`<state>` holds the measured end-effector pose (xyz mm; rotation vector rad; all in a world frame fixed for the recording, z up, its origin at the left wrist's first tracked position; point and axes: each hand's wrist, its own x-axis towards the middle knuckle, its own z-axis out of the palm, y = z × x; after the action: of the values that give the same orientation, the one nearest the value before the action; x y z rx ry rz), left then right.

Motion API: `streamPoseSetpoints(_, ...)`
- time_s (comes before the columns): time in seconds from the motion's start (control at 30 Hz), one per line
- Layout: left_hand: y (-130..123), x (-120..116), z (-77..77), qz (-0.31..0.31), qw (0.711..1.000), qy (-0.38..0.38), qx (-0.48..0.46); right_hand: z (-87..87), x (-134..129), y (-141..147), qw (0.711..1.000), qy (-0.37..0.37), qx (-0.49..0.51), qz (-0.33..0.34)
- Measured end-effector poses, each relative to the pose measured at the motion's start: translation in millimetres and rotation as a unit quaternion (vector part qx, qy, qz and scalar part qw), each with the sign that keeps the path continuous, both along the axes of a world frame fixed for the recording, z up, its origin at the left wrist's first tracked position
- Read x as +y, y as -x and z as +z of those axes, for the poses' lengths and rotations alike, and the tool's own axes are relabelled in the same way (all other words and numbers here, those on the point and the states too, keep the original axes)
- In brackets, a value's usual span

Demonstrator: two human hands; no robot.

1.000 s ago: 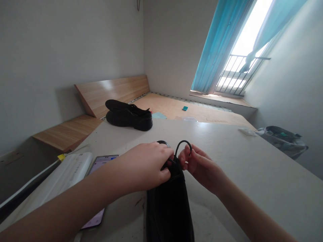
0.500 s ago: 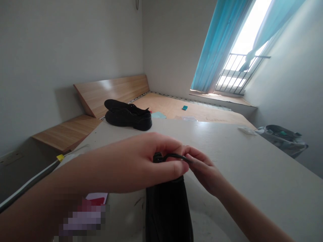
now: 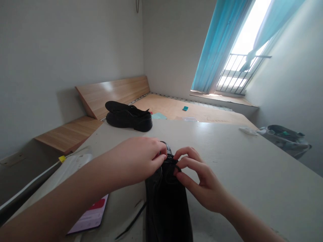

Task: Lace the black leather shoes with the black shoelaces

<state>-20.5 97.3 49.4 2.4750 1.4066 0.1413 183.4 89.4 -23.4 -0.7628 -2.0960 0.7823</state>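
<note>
A black shoe (image 3: 168, 208) stands on the white table in front of me, its toe end away from clear view in the dark. My left hand (image 3: 141, 158) is closed at the shoe's lacing, thumb and fingers pinched together at the left side of the opening. On the other side, my right hand (image 3: 199, 178) curls its thumb and fingers around a small loop of the black shoelace (image 3: 178, 168). One loose lace end (image 3: 132, 222) trails over the table to the left of the shoe. What lies between the left fingertips is mostly hidden.
Another black shoe (image 3: 128, 117) rests at the table's far edge. A phone (image 3: 93, 215) and a white power strip (image 3: 75, 164) lie left, partly under my left forearm. A bin with a plastic liner (image 3: 285, 139) stands right of the white table (image 3: 227, 161).
My hands have parted from the lace stretched between them and lowered to the shoe's lacing. The left hand moved left, and a loose lace end now shows on the table.
</note>
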Motion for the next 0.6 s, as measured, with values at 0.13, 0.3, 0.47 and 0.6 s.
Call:
streamPoseSetpoints(0.13, -1, 2, -6.4, -0.011, 0.999, 0.013, 0.037, 6.2, 2, -6, 0.975, 0.151, 0.156, 0.052)
streamPoseSetpoints(0.3, -3, 0, -1.5, -0.034, 0.997, 0.068, -0.022, 18.6, 7, -17, 0.885, 0.282, 0.338, 0.152)
streamPoseSetpoints(0.47, -5, 1, 6.0, 0.005, 0.986, 0.125, -0.113, 23.0, 6, -20, 0.827, 0.353, 0.302, 0.318)
streamPoseSetpoints(0.6, -6, -3, 12.1, -0.02, 0.955, 0.133, -0.264, 13.9, 10, -14, 0.852, 0.404, 0.279, 0.183)
